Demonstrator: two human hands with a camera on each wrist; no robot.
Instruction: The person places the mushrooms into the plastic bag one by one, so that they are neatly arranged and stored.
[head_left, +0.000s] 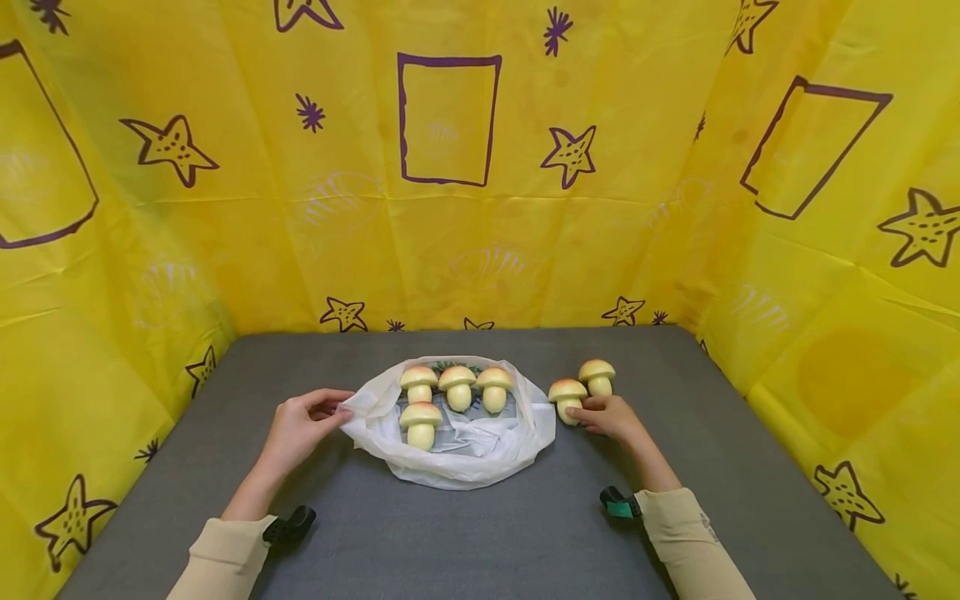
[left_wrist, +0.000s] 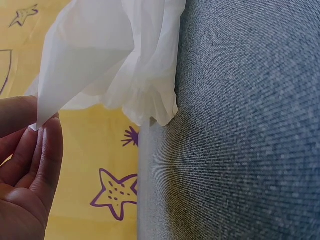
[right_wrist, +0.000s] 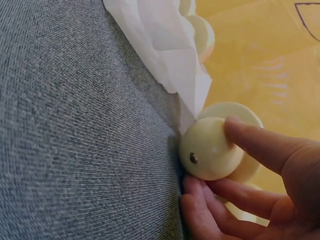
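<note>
A crumpled white plastic bag (head_left: 468, 473) lies with its mouth spread wide on the table. Its left edge is pinched between the thumb and fingers of my left hand (head_left: 296, 429), and the left wrist view shows the film (left_wrist: 85, 65) pulled to a point there. Just right of the bag, my right hand (head_left: 611, 418) holds a toy mushroom (head_left: 567, 390) by its pale stem, thumb on one side and fingers on the other. In the right wrist view the stem's rounded end (right_wrist: 210, 155) faces the camera, with a small dark spot on it.
Several similar mushrooms (head_left: 457, 378) lie within the bag's opening, beside some green sprigs (head_left: 468, 367). Another mushroom (head_left: 597, 370) lies on the grey tabletop (head_left: 465, 550) beyond my right hand. Yellow patterned cloth (head_left: 450, 250) hangs behind and along both sides.
</note>
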